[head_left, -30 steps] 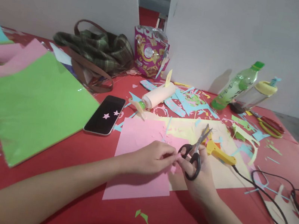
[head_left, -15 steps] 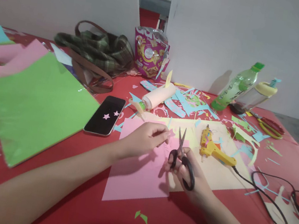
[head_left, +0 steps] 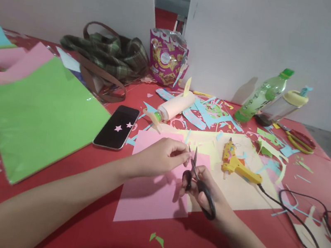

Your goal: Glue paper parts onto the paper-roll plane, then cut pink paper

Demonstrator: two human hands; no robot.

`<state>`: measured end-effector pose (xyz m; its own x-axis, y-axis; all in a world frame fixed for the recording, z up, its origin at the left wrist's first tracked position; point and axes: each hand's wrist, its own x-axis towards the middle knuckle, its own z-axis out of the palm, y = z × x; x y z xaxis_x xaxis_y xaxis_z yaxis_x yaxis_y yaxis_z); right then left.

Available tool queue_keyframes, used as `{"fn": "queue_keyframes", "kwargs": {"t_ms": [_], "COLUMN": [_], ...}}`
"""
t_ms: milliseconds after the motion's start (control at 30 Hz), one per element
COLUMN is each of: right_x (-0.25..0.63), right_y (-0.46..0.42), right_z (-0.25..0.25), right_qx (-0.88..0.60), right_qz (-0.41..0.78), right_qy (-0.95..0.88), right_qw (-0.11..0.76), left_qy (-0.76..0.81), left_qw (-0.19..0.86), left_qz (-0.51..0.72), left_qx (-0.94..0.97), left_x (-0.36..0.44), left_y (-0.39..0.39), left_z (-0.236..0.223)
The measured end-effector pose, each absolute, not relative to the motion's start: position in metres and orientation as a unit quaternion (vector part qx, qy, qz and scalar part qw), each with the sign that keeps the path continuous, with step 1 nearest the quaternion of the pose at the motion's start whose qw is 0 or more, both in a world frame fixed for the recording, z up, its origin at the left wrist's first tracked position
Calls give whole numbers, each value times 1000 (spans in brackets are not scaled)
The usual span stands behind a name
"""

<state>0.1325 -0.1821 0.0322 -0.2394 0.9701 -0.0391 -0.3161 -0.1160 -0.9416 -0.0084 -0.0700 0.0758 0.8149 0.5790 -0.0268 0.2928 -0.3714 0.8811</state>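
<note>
Head camera: I look down on a red table (head_left: 121,243), with a big green sheet (head_left: 40,121) to my left and a cream sheet (head_left: 244,197) to my right. A pink sheet (head_left: 146,205) overlaps the cream one, lying beneath both hands. The left hand (head_left: 166,155) has finger and thumb drawn together; the right hand (head_left: 218,199) grips black-handled scissors, fingers through the loops. Left of the pink sheet I have a phone (head_left: 109,134), and on the cream sheet sits a yellow glue gun (head_left: 237,167). The scissors (head_left: 201,185) point away from me, blades slightly parted right at the left fingertips. Two pink stars (head_left: 118,128) rest on the phone. Smallest is the pink piece (head_left: 191,155) in the left pinch, its outline too blurred to read.
</note>
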Motion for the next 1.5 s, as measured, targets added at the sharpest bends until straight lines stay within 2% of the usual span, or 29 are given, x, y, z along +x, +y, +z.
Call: {"fn": "queue_keyframes", "kwargs": {"t_ms": [1500], "right_x": [132], "right_y": [-182], "right_z": [35], "right_qx": [-368], "right_qz": [679], "right_qy": [-433], "right_qw": [464], "left_qy": [266], "left_qw": [464], "left_qz": [94], "left_qx": [840], "left_x": [-13], "left_y": [-63], "left_z": [79]}}
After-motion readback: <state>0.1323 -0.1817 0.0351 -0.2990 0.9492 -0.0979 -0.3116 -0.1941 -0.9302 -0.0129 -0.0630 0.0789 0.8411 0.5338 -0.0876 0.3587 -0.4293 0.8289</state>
